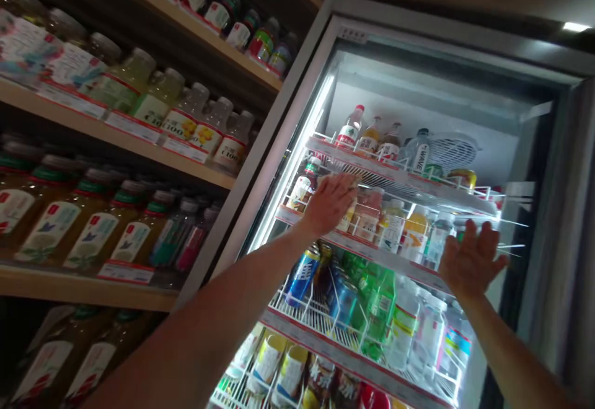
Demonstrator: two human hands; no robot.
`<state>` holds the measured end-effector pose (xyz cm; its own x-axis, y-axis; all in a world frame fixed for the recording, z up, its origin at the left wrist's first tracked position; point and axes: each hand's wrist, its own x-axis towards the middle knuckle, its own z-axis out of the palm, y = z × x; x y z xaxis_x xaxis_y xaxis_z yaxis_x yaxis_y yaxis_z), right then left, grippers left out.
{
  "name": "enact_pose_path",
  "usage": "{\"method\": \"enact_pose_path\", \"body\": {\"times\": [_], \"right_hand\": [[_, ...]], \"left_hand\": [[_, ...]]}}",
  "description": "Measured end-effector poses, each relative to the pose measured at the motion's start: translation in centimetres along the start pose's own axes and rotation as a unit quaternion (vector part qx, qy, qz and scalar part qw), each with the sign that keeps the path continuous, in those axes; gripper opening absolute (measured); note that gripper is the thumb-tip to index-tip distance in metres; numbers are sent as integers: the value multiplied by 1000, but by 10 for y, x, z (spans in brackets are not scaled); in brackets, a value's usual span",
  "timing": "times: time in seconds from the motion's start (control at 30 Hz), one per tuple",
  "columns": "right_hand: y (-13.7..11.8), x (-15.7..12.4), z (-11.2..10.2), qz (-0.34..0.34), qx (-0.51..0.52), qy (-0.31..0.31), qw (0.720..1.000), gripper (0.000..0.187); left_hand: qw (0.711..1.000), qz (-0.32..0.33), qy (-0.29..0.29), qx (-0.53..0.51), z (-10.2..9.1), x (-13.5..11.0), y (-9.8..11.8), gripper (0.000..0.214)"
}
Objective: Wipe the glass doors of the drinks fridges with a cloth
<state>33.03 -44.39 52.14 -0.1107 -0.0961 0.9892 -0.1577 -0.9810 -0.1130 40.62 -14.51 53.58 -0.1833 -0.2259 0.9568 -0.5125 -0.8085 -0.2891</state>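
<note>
My left hand [332, 203] reaches up in front of the lit drinks fridge [334, 31], its fingers stretched out flat. A pale tan edge shows near its fingertips; what it is, I cannot make out. Behind that hand are a dark bottle with a white label [300, 189] and part of the middle shelf. My right hand [471, 260] is raised further right, fingers spread, with nothing visible in it. It is nearest to the right ends of the fridge shelves. Whether either palm touches glass is unclear.
Wooden shelves [116, 130] with rows of juice bottles [176, 114] stand left of the fridge. Inside the fridge are green bottles [379, 310], a blue can [303, 276] and a top row with a red-capped bottle [349, 127]. A dark frame [542, 223] runs down the right.
</note>
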Motion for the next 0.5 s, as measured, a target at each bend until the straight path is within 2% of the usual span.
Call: {"method": "enact_pose_path", "body": {"times": [0.1, 0.17, 0.2, 0.27, 0.37, 0.43, 0.47, 0.5], "right_hand": [[-3, 0, -2, 10, -3, -11, 1000, 60], [-3, 0, -2, 16, -8, -8, 1000, 60], [-3, 0, -1, 15, -10, -6, 1000, 60], [-1, 0, 0, 6, -11, 4, 1000, 59], [3, 0, 3, -10, -8, 15, 1000, 61], [4, 0, 3, -16, -4, 14, 1000, 63], [5, 0, 4, -17, -3, 17, 1000, 63], [5, 0, 4, -19, -3, 18, 1000, 63]], "left_hand": [[992, -120, 38, 28, -9, 4, -42, 38], [985, -162, 57, 32, -8, 6, -46, 39], [986, -154, 59, 31, -5, 6, -38, 38], [994, -94, 51, 26, 2, 2, -9, 37], [998, 54, 20, 13, 9, -9, 33, 37], [992, 124, -1, 6, 7, -14, 35, 38], [992, 128, -7, 6, 4, -14, 26, 38], [995, 101, -5, 8, 1, -13, 13, 38]]}}
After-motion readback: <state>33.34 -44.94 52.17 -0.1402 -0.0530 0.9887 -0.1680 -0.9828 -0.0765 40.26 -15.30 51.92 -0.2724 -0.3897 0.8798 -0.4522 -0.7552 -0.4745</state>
